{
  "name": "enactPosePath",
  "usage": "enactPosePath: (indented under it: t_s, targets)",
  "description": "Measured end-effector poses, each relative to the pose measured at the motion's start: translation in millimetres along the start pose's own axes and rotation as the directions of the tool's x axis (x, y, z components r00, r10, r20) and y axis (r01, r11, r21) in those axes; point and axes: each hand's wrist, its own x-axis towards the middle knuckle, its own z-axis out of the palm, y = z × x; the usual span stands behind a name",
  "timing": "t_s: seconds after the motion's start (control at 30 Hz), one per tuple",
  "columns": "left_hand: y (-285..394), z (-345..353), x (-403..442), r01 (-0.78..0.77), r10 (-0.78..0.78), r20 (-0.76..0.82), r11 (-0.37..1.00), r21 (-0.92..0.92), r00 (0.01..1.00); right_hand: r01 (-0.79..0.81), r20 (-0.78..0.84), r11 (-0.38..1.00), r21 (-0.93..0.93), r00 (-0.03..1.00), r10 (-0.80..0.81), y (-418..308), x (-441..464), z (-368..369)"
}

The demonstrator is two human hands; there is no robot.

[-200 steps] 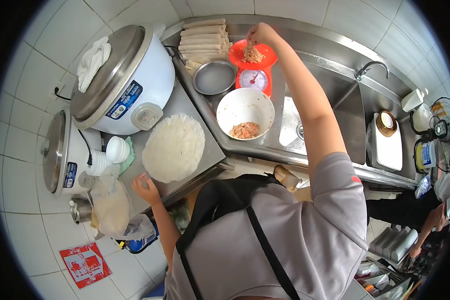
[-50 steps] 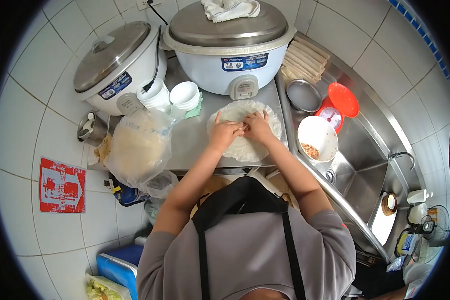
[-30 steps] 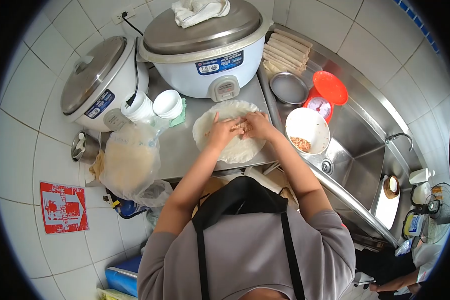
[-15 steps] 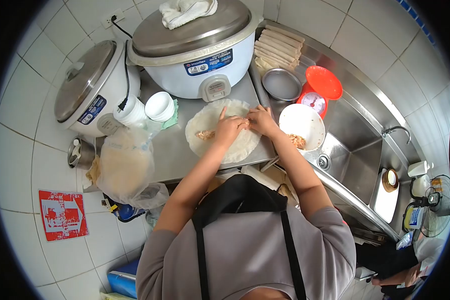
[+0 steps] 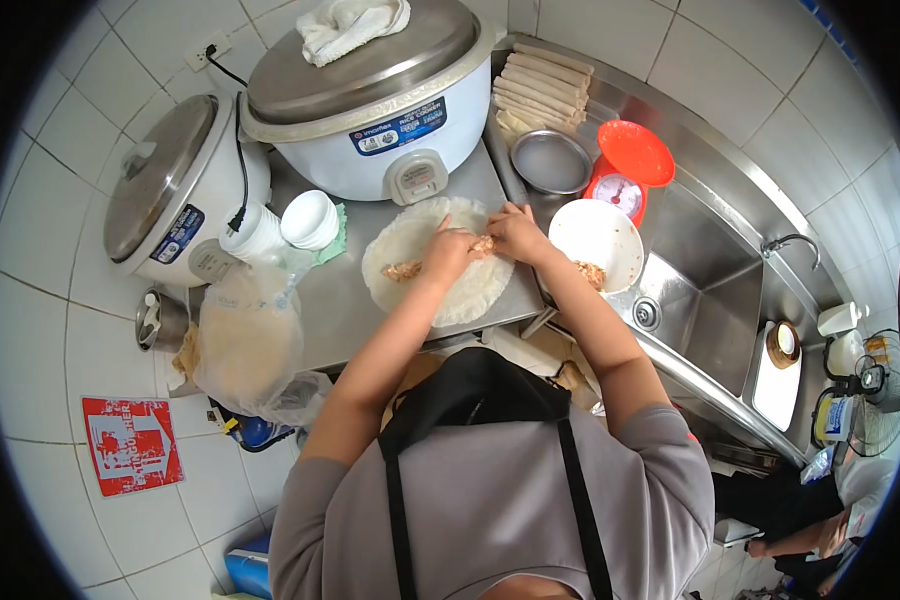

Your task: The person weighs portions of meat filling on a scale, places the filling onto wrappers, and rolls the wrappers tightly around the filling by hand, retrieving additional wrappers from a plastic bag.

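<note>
A round pale wrapper (image 5: pixel 475 297) lies flat beneath both hands, with minced filling (image 5: pixel 403 271) showing left of the left hand (image 5: pixel 450 252) and, since the hands parted slightly, between them too; it now seems drawn out into a line. The left hand arches over it, the right hand (image 5: pixel 517 235) curls at its end; whether either grips, I cannot tell. Right of the right hand, a white bowl (image 5: pixel 608 237) holds more
</note>
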Motion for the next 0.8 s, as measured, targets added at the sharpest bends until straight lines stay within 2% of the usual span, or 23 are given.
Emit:
enactPosePath:
  t_s: [0.03, 0.1, 0.13, 0.2, 0.23, 0.4, 0.5, 0.53, 0.63, 0.73, 0.8]
  targets:
    - [-2.7, 1.6, 1.2, -0.005, 0.005, -0.008, 1.000, 0.015, 1.000, -0.017, -0.005, 1.000, -0.005, 1.000, 0.017, -2.2, -1.0, -2.7]
    - [-4.8, 5.1, -3.6, -0.020, 0.027, -0.157, 0.999, 0.043, 0.987, -0.050, -0.010, 0.999, -0.014, 0.999, 0.049, -6.0, -3.9, -6.5]
    - [-5.7, 6.6, -5.8, -0.026, 0.039, -0.228, 0.998, 0.057, 0.973, -0.007, -0.036, 1.000, 0.001, 0.999, 0.007, -6.4, -0.6, -5.9]
    - [-14.6, 1.2, -7.4, 0.000, 0.001, -0.121, 1.000, 0.010, 0.993, 0.071, -0.079, 0.997, 0.041, 0.995, -0.068, -9.5, 1.4, 2.0]
    - [-16.8, -1.4, -11.3, 0.017, -0.018, -0.066, 1.000, -0.014, 0.998, 0.049, -0.057, 0.999, 0.017, 0.997, -0.048, -8.7, -0.3, 8.1]
    - [-22.7, -18.5, -28.5, 0.127, -0.135, -0.070, 0.986, -0.106, 0.988, -0.074, 0.033, 0.994, -0.076, 0.996, 0.077, -16.9, 6.0, 0.1]
    - [-29.6, -30.0, -34.3, 0.172, -0.173, 0.001, 0.980, -0.097, 0.985, -0.067, -0.036, 0.996, 0.067, 0.997, 0.070, -31.8, 12.3, 4.4]
    - [-29.8, -32.3, -36.4, 0.190, -0.188, 0.029, 0.978, -0.091, 0.982, -0.025, -0.021, 0.999, 0.049, 0.999, 0.026, -38.9, 14.6, 10.2]
    - [-28.3, -38.1, -47.7, 0.137, -0.158, -0.140, 0.979, -0.150, 0.977, 0.077, -0.016, 0.997, -0.018, 0.997, -0.077, -51.2, 28.3, 33.8]
    - [-48.6, -43.4, -59.5, 0.117, -0.117, -0.085, 0.993, -0.004, 0.989, -0.006, 0.022, 1.000, -0.003, 1.000, 0.006, -59.7, 29.9, 30.7]
    - [-53.7, -47.1, -66.3, 0.125, -0.131, -0.085, 0.990, -0.072, 0.988, 0.013, -0.044, 0.999, 0.031, 0.999, -0.011, -69.1, 31.0, 37.5]
